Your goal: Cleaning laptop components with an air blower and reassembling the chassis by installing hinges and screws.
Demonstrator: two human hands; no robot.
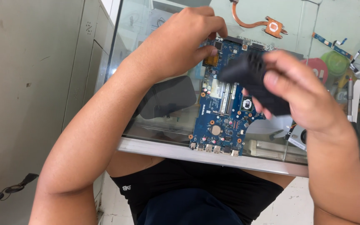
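Note:
A blue laptop motherboard (pixel 219 121) lies on a glass-topped table (pixel 167 129), its port edge toward me. My left hand (pixel 180 41) rests over the board's far left corner, thumb and fingers pinched at its edge near a small gold part. My right hand (pixel 301 91) holds a black plastic cooling fan (pixel 255 79) above the board's right half; the fan looks blurred. Part of the board is hidden under both hands.
A copper heat pipe with a square plate (pixel 267 25) lies at the back. Thin ribbon cables (pixel 338 46) and a screwdriver (pixel 350 100) are at the right. A dark flat piece (pixel 167 98) lies left of the board. A grey metal cabinet (pixel 42 83) stands at left.

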